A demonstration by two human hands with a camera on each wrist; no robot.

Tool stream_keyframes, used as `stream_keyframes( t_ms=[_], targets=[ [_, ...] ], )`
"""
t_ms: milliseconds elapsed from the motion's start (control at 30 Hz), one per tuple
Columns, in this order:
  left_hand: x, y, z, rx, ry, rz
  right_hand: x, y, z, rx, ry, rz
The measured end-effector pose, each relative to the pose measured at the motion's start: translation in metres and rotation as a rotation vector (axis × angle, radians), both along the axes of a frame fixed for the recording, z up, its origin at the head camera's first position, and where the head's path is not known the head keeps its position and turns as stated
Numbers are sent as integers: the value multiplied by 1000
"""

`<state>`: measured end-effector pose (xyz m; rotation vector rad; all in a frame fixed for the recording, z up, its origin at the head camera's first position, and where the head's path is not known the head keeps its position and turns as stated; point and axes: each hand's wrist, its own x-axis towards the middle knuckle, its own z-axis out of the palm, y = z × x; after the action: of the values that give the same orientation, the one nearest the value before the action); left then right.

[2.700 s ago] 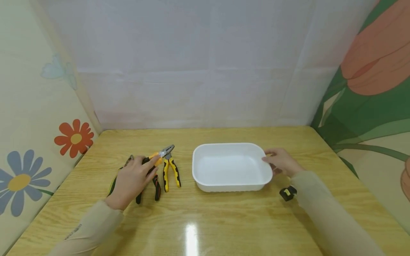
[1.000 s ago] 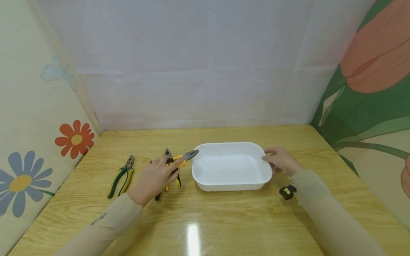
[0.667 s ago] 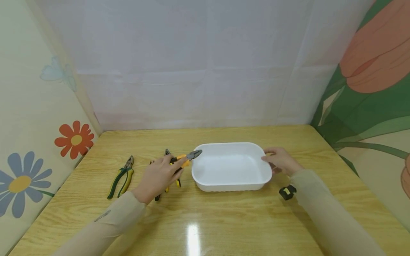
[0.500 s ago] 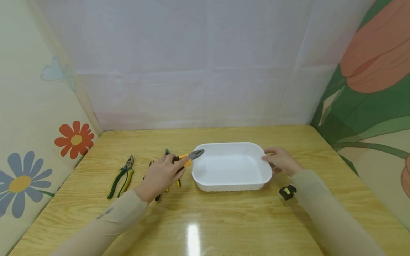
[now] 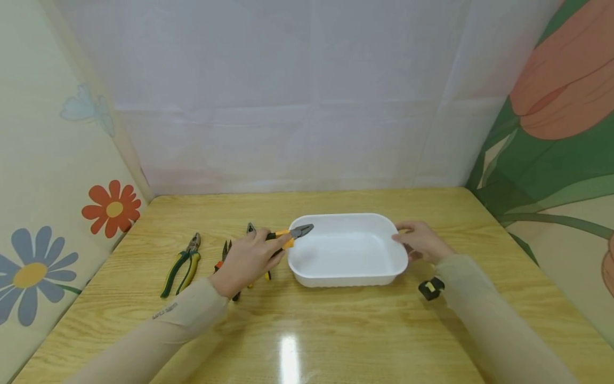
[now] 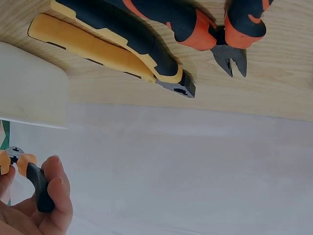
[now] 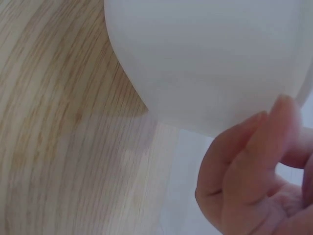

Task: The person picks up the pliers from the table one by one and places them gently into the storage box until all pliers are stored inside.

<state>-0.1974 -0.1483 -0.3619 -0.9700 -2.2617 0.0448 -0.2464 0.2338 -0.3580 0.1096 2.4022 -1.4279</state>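
Note:
My left hand [image 5: 251, 258] grips a pair of pliers [image 5: 303, 231] with orange-and-black handles, their metal head over the left rim of a white plastic tray [image 5: 347, 258]. The left wrist view shows fingers curled around a black handle [image 6: 41, 188], raised off the table. At the tray's right end my right hand [image 5: 422, 242] pinches the rim; in the right wrist view its bent fingers [image 7: 249, 166] lie against the outer wall. The tray holds nothing. Partly hidden beneath my left hand lie red-and-black cutters [image 6: 230, 54] and yellow-and-black pliers [image 6: 93, 51].
Green-and-yellow pliers [image 5: 184, 266] lie on the wooden table [image 5: 364, 330], left of my left hand. A small black tape measure [image 5: 430, 288] sits beside my right sleeve. A white cloth wall [image 5: 307, 133] stands along the table's back edge.
My left hand has carried the orange-and-black pliers rightward, from above the other pliers to over the tray's left rim. The right hand and the tray stay in place.

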Motion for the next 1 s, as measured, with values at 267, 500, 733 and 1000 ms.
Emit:
stream_keyframes(
  t_ms=[267,500,733,1000],
  targets=[
    [-1,6,2,-28,4,11,-1,1,-1,5,1,3],
    [-5,13,4,-54,-8,-1,-1,0,-1,2,4,6],
    [-11,19,4,-78,59,-52,-1,0,0,7,5,11],
    [-17,34,5,-119,88,-63,-1,1,-1,-4,13,14]
  ],
)
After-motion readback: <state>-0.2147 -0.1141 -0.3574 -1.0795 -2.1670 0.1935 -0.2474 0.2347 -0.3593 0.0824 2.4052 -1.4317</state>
